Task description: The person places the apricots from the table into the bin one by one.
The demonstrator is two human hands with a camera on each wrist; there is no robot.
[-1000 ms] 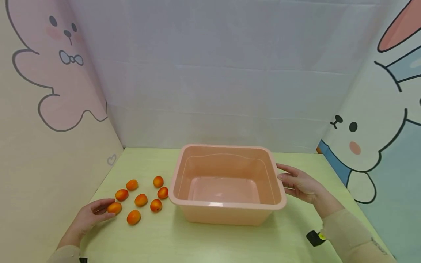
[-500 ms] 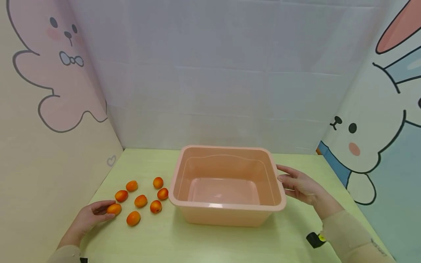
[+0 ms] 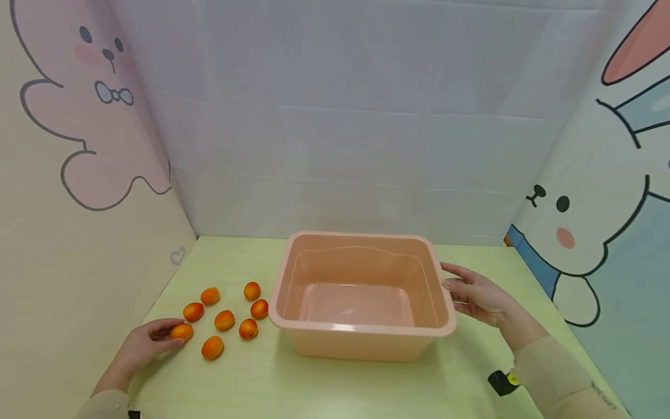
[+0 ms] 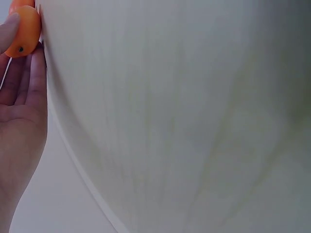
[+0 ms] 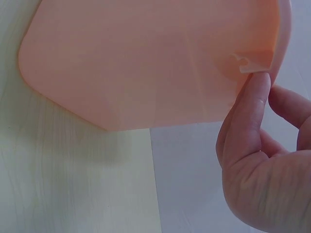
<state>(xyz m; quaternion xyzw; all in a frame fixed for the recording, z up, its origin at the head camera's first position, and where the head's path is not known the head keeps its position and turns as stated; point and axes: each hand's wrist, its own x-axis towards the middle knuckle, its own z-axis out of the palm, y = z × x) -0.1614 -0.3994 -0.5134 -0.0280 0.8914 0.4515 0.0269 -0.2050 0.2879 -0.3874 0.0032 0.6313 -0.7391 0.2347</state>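
pinches a smooth orange oval fruit (image 3: 181, 332) in a narrow grip of the left hand (image 3: 140, 348), with thumb on the near side, at the left of a pale yellow-green wood-grain table (image 3: 340, 390). holds the right rim of a pale pink rectangular plastic basin (image 3: 356, 344) with the right hand (image 3: 480, 295), also in a narrow grip, with fingertips up under the rim. has seven more orange-to-red oval fruits (image 3: 224, 320) loosely spread between left hand and basin. faces a creased whitish backdrop (image 3: 340, 134).
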